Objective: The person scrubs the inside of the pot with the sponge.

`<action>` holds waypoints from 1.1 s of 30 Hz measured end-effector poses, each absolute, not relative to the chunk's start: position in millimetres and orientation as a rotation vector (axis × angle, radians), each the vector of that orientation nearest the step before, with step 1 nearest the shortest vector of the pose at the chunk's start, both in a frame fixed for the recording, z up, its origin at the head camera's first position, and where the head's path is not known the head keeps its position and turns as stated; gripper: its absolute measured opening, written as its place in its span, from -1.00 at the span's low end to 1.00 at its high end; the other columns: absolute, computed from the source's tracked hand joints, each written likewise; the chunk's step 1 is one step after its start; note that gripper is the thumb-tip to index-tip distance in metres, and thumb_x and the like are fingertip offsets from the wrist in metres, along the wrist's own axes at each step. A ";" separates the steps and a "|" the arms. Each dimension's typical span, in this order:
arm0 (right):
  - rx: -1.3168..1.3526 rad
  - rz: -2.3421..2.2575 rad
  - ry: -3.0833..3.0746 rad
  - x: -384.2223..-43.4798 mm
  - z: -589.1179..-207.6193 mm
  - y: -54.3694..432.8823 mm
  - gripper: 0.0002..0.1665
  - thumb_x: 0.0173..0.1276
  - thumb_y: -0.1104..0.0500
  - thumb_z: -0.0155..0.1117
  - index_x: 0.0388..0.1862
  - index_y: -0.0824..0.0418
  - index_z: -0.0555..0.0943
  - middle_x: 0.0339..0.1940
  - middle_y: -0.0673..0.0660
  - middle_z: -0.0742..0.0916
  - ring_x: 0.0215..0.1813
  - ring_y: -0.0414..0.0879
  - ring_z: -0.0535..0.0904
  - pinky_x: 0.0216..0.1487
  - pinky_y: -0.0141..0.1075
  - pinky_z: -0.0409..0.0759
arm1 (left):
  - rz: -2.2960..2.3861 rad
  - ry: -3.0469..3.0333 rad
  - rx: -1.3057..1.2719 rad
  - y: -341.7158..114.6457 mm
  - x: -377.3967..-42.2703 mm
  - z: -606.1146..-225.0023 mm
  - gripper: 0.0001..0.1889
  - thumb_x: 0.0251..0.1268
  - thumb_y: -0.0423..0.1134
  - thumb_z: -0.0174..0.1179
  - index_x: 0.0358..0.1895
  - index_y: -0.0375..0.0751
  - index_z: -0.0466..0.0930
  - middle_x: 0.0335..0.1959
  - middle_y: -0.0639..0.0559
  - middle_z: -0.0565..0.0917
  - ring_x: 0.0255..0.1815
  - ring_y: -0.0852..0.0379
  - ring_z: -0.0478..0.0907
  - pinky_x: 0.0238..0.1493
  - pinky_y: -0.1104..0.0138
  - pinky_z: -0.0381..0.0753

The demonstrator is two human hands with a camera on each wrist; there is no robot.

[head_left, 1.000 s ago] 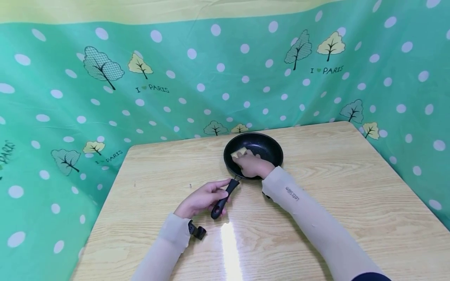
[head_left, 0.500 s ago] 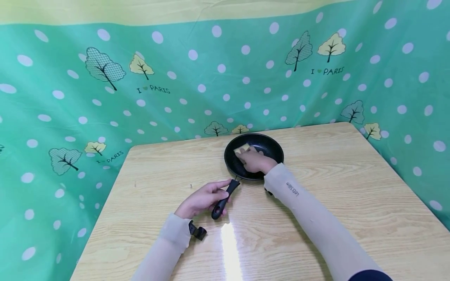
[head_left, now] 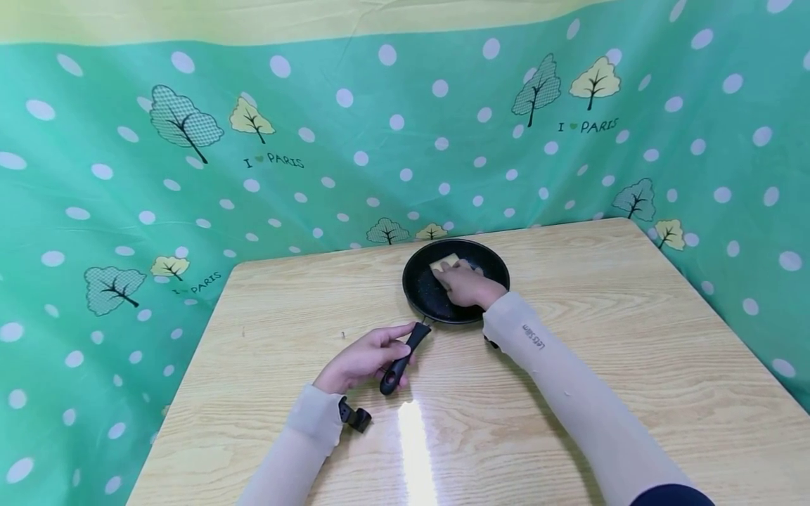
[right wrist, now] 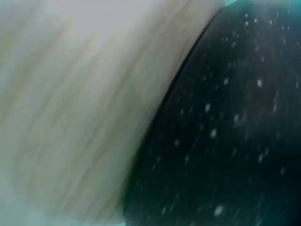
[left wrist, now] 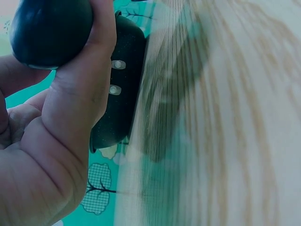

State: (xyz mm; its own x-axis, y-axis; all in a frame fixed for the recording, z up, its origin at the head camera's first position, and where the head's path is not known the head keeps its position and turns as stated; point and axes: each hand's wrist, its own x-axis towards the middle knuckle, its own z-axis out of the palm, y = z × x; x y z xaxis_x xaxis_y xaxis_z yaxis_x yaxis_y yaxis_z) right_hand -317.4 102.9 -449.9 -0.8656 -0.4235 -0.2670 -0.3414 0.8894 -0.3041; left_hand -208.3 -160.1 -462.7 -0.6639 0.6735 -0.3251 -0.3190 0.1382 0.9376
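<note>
A black frying pan (head_left: 436, 302) sits toward the far edge of the wooden table, its handle (head_left: 400, 362) pointing back toward me. My left hand (head_left: 367, 357) grips that handle with thumb on top; in the left wrist view the fingers (left wrist: 70, 99) wrap it and its rounded end shows close up. Inside the pan, my right hand (head_left: 467, 282) holds a pale yellow sponge (head_left: 444, 263) against the pan's inner surface. Only the pan's speckled outer side (right wrist: 211, 141) fills the right wrist view, so the right fingers are hidden there.
The wooden table (head_left: 285, 316) reaches back to a green dotted curtain (head_left: 354, 140) hanging close behind the pan. A black wrist camera (head_left: 356, 416) is strapped at the left wrist. A bright light reflection lies on the near tabletop.
My right hand and the sponge have slid rightward and a little away across the inside of the pan. The left hand and the handle stay in place.
</note>
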 end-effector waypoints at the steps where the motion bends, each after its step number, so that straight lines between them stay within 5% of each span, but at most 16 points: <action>1: -0.562 -0.356 2.729 -317.6 -450.1 104.4 -0.24 0.61 0.32 0.01 0.74 0.11 0.17 0.73 0.29 0.17 0.65 0.31 0.08 0.58 0.41 0.04 | 1.635 1.649 0.347 -159.9 -208.1 -462.4 -0.33 0.70 -0.32 -0.01 0.73 -0.17 0.00 0.06 -0.36 0.59 -0.39 0.03 0.73 -0.31 0.24 0.77; 33: -0.590 -0.421 2.747 -282.5 -443.2 113.5 -0.25 0.50 0.36 0.20 0.65 0.22 0.33 0.66 0.41 0.28 0.57 0.45 0.21 0.53 0.32 0.28 | 1.641 1.624 0.349 -159.3 -208.5 -461.8 -0.34 0.71 -0.31 -0.02 0.73 -0.18 0.00 0.09 -0.37 0.58 -0.38 0.03 0.73 -0.27 0.21 0.79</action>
